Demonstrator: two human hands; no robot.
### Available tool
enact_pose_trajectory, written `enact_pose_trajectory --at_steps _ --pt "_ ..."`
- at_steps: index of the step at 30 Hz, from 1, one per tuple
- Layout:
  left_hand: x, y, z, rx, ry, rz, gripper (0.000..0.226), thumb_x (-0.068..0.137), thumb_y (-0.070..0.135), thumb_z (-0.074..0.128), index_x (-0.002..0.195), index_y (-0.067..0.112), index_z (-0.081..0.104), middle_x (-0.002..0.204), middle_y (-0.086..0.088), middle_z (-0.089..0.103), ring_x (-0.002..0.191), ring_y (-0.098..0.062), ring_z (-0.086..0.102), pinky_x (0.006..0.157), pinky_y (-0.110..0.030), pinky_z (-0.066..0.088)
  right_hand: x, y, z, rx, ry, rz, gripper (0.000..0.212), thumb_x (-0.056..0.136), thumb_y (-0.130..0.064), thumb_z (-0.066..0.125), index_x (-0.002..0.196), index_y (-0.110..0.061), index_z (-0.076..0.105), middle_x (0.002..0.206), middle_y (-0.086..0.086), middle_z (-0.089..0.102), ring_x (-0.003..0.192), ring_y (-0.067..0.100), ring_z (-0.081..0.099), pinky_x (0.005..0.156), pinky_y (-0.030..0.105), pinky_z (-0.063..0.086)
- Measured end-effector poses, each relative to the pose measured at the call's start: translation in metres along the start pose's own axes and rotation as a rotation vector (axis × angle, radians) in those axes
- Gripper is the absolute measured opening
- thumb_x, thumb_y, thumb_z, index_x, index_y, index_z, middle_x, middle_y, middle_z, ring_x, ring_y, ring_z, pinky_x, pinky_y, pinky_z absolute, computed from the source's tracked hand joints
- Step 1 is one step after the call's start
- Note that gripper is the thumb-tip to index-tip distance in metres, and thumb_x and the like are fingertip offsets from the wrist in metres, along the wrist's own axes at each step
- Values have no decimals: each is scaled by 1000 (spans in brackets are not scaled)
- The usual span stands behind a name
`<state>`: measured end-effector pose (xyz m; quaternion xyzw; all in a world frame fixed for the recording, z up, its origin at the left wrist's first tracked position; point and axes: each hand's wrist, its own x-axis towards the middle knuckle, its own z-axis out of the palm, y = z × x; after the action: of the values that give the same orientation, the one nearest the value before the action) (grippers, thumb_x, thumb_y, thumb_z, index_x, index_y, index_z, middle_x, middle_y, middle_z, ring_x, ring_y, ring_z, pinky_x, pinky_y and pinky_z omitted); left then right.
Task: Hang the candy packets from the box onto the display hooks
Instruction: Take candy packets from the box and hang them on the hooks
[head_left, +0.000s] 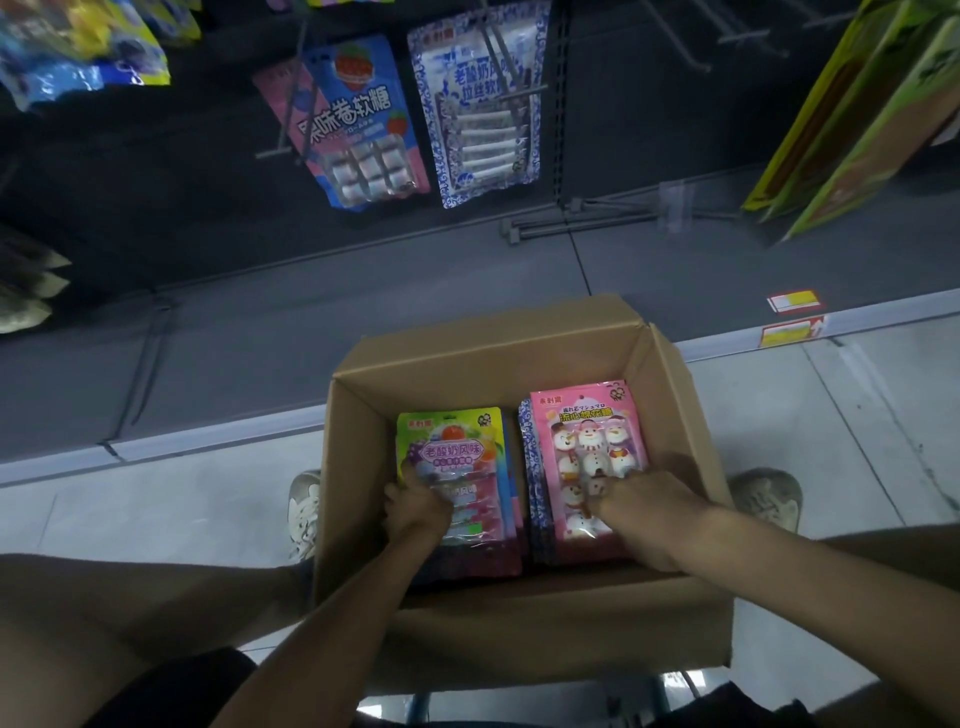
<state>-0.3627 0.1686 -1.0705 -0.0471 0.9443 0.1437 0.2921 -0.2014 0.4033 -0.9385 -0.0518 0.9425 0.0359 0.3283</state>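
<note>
Yellow-green packet (449, 452) marked 老酸奶风味, its left edge pinched by the left grip (415, 506), lies in the cardboard box (519, 358) beside a pink snowman packet (587, 441) marked 流心棉花糖, where the right grip (639, 499) rests spread fingers, below a hook-hung blue packet (363, 114) reading 果味卷软糖.

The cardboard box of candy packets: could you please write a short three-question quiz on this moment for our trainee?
1. True or false: both hands are outside the cardboard box.
2. Which packet does the left hand grip? A) yellow fruit packet B) blue strawberry packet C) blue-and-white packet
3. Fill in: the right hand rests on the pink packet printed with ___.
Key: 1 false; 2 A; 3 snowmen.
</note>
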Motion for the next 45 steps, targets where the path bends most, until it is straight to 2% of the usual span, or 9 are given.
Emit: enact_pose_trajectory --at_steps 4,9,11,17,21,26,34,37,45 --pt "12 0 -2 -286 -17 -141 84 89 39 81 152 9 35 147 -20 47 125 -41 59 92 -42 52 0 1 1 11 -15 8 47 100 -2 57 145 -16 56 139 11 62 123 33 62 97 43 52" --pt "8 17 -6 -318 -112 -123 17 102 29 63 110 14 67 114 -8 73 106 -26 69 99 -35 57 -1 1 2 9 -16 9 47 99 -3 58 144 -16 57 140 10 61 124 32 61 98 42 52" --pt "8 21 -4 -338 -110 -158 23 108 28 50 117 12 65 123 -11 71 114 -28 68 103 -36 55 -1 1 3 13 -21 8 48 100 -4 58 146 -17 56 143 9 61 127 32 60 100 42 52" --pt "-4 28 5 -794 -220 -224 53 93 11 79 140 -3 57 142 -16 60 133 -39 56 113 -47 46 0 1 4 4 -34 14 56 100 -3 58 152 -20 48 146 11 58 130 35 58 101 43 51" --pt "-2 23 20 -737 -317 -207 67 68 28 98 124 6 68 121 -15 75 107 -33 74 95 -49 62 1 1 4 -4 -50 20 52 100 -5 59 149 -19 52 145 10 59 130 34 59 104 43 50" --pt "-1 34 15 -677 -347 -206 75 71 21 98 134 1 62 130 -15 70 119 -38 68 100 -51 59 6 5 5 20 -93 32 45 101 -6 58 143 -20 58 139 7 64 125 31 62 100 41 53" --pt "-5 42 -62 -353 -313 -10 34 78 11 91 104 17 70 110 -8 76 101 -26 73 92 -41 62 20 14 -3 44 -108 48 46 100 -14 60 145 -18 54 126 8 68 113 30 67 83 39 56" --pt "-14 46 -105 -341 -315 130 32 74 9 93 100 12 76 96 -4 78 94 -23 75 89 -38 62 19 19 -27 192 -111 66 41 104 -26 58 145 -23 56 134 7 65 121 30 64 94 39 55" --pt "-61 69 -222 -479 -386 464 31 80 4 88 108 13 78 99 -1 82 90 -20 80 77 -30 64 0 42 -102 557 255 85 41 99 -54 55 136 -37 61 134 -7 66 130 17 59 104 42 50"
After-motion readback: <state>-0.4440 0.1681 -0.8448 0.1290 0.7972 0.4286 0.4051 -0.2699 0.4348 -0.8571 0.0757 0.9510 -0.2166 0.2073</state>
